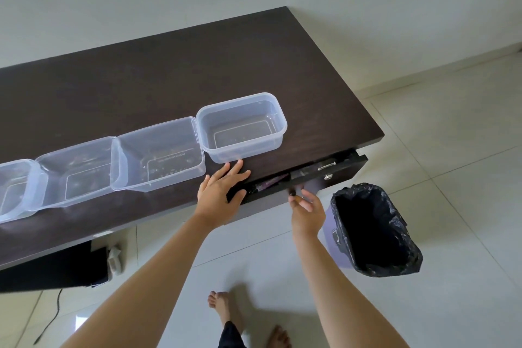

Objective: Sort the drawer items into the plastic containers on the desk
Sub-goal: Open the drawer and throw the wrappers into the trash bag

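1. I am looking down at a long dark brown wooden desk [169, 85] standing on a pale tiled floor [452, 135].
2. Four clear rectangular plastic containers are sitting in a row near the front edge of the desk: the rightmost container [242, 127], a second container [159, 154] touching it, a third container [76, 172] overlapping the second, and a fourth container [14, 189] cut off at the left edge.
3. My left hand [219, 192] is resting flat on the desk edge, fingers straight and spread, holding nothing, fingertips just beside the rightmost container.
4. A dark drawer [305, 178] under the desk's right end is standing slightly open; a purple item [271, 183] is showing in the gap, too hidden to identify.
5. My right hand [308, 210] is reaching at the drawer's front, fingers loosely opened; a small dark knob or object is sitting at the fingertips, and I cannot tell whether it is gripped.
6. A purple bin lined with a black plastic bag [372, 229] is standing on the floor just right of that hand.
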`<state>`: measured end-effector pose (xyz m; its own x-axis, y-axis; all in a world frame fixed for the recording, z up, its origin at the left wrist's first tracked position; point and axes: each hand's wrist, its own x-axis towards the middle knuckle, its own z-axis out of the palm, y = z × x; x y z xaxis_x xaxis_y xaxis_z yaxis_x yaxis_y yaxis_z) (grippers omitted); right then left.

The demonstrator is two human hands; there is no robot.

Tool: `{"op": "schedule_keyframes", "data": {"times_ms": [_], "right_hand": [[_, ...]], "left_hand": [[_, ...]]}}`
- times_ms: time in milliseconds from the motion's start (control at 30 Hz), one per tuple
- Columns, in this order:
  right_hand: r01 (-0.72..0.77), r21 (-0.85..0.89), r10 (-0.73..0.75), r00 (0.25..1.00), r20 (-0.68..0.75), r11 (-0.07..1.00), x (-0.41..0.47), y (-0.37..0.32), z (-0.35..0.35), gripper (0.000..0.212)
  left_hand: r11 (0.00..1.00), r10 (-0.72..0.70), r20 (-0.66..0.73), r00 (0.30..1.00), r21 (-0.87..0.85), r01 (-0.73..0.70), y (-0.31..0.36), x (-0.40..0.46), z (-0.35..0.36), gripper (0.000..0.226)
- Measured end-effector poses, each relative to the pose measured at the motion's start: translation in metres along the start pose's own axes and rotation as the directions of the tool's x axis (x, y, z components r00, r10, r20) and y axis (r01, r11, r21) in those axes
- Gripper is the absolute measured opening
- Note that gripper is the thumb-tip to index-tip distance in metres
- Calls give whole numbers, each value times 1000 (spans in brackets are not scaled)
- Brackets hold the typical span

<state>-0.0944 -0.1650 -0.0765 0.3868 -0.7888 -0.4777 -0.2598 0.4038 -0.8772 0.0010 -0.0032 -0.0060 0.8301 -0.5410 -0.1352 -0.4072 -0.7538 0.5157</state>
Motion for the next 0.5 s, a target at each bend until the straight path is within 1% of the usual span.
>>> {"op": "schedule_keyframes", "data": {"times_ms": [133,200,300,367,433,500], "right_hand": [[-29,-31,28,999,-17,999,-13,9,-25,27],[-39,-35,39,999,-13,999,-19,13,-38,28],[-57,-47,57,998,5,997,-24,13,-49,28],[-54,-68,54,999,1,996,-25,12,-52,28],[-40,-110,40,999,-7,993,-28,12,-56,27],[-28,-136,25,999,-23,990,-32,14,-61,26]], "left_hand": [[999,22,-15,1000,37,-21,4,-10,4,52],[999,10,-72,997,39,-7,9,-26,16,59],[999,-21,-146,989,-28,17,12,-58,40,66],[996,-84,-140,987,-54,77,10,-76,54,71],[979,-187,-96,978,-106,176,7,-87,63,77],[957,-253,-47,966,-161,243,8,-96,67,83]]}}
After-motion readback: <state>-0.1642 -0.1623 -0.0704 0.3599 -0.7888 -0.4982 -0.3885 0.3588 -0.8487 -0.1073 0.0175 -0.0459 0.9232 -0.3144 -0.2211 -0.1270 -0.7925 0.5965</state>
